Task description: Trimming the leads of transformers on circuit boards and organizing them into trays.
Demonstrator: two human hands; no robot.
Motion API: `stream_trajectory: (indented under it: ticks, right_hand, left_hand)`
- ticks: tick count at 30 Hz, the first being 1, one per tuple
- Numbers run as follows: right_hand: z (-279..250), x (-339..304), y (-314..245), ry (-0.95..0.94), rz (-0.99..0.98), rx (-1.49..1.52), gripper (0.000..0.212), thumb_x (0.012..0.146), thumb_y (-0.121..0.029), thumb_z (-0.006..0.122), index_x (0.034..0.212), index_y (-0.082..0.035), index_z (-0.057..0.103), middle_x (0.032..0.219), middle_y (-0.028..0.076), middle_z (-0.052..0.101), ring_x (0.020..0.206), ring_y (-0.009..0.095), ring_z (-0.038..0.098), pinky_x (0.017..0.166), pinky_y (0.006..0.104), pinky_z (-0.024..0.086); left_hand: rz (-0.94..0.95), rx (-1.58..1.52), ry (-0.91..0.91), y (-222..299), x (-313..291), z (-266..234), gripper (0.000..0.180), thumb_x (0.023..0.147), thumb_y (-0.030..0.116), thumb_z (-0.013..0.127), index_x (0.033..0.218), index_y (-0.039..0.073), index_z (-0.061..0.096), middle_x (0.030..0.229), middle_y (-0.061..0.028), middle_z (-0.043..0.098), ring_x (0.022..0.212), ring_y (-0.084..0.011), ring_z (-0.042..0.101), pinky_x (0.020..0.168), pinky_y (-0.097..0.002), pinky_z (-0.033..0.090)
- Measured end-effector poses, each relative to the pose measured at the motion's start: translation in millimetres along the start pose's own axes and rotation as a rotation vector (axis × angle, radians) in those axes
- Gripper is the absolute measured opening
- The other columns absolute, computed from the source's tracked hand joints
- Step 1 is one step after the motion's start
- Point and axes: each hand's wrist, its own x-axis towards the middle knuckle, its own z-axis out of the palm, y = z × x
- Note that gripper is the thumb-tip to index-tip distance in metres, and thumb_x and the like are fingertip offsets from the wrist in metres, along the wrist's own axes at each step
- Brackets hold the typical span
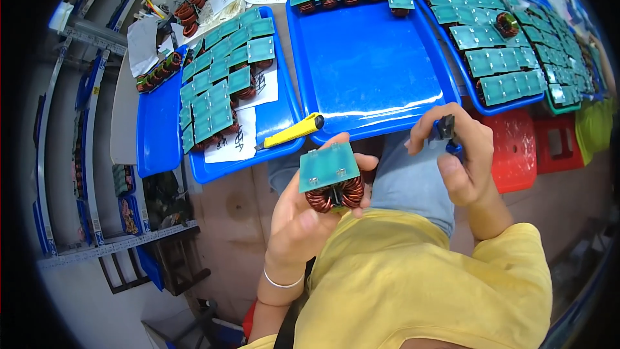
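My left hand [303, 213] holds a copper-wound toroidal coil [336, 194] topped by a small green circuit board [328, 167], close above my lap. My right hand [462, 155] grips a small tool with a blue handle and black head [445, 130], just right of the coil and apart from it. A yellow-handled utility knife [290, 132] lies on the edge of the left blue tray [274, 123], a little above my left hand.
A middle blue tray [368, 64] has a row of green-board coils along its far edge. The left tray and a right blue tray [481, 106] hold several such coils. Red stools [516, 148] stand at right, shelving [84, 155] at left, papers at the back.
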Motion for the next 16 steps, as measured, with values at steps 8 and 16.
stream_trajectory:
  ticks: [8, 16]
  right_hand:
    - [-7, 4, -21, -0.26, -0.343, -0.56, 0.046, 0.066, -0.04, 0.069, 0.091, -0.005, 0.055, 0.074, 0.008, 0.046, 0.067, 0.025, 0.048, 0.061, 0.033, 0.04]
    - [-8, -4, -29, -0.326, -0.329, -0.681, 0.042, 0.065, -0.041, 0.069, 0.088, -0.009, 0.055, 0.075, 0.007, 0.047, 0.069, 0.024, 0.049, 0.061, 0.0334, 0.04]
  left_hand:
    - [0.172, 0.56, 0.162, -2, -2, 0, 0.075, 0.063, 0.026, 0.08, 0.119, 0.0, 0.038, 0.102, -0.0139, 0.056, 0.085, -0.0142, 0.057, 0.072, -0.0236, 0.047]
    - [0.316, 0.887, 0.073, 2, -6, 7, 0.069, 0.062, 0.013, 0.08, 0.117, 0.005, 0.04, 0.103, -0.0109, 0.056, 0.095, -0.0192, 0.058, 0.078, -0.0303, 0.052]
